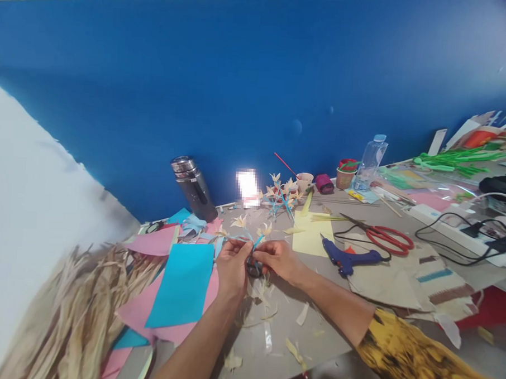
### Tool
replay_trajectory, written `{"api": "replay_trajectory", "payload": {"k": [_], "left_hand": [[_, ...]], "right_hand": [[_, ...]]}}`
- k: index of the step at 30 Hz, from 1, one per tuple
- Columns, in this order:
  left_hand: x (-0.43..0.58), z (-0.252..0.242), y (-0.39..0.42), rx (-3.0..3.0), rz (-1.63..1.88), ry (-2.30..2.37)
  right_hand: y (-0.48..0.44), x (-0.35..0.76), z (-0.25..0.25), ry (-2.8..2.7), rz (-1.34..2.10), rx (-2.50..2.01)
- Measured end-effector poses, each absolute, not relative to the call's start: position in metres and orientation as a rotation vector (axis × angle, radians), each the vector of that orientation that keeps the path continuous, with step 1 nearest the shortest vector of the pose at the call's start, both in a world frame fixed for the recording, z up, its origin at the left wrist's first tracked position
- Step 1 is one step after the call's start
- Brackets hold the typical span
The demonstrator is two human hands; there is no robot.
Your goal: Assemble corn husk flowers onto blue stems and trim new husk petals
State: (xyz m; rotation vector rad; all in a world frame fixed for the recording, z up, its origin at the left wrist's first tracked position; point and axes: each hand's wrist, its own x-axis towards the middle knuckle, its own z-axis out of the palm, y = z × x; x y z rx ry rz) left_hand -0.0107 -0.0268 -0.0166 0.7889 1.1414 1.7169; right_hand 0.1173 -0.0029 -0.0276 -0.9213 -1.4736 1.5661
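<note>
Left hand (pixel 233 262) and right hand (pixel 281 261) narrowly pinch a blue stem (pixel 258 241). Table (pixel 334 341) edge runs at five o'clock, glue gun (pixel 347 260) at three

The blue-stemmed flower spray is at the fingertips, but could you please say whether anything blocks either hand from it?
Nothing visible does: the left hand and right hand both pinch the blue-stemmed flower spray. The blue glue gun lies aside, to the right.

Lighting: mod., diffuse. Blue wall (pixel 177 97) brightens twd upper R; extreme corner dark. White panel (pixel 248 188) overexp., pixelated. Glare on plastic film (pixel 449 191). Counter (pixel 277 347): soft shadow beside L forearm (pixel 204 338). Edges: wide-angle distort.; husks (pixel 76 304) blurred. Detail betw. L hand (pixel 234 264) & R hand (pixel 280 261): soft.
</note>
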Motion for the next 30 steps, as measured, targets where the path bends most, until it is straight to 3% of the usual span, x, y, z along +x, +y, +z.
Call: {"api": "replay_trajectory", "payload": {"k": [30], "left_hand": [[-0.0103, -0.0174, -0.0288, 0.795, 1.607, 1.146]], "right_hand": [[-0.0023, 0.1198, -0.0301, -1.523, 1.493, -0.97]]}}
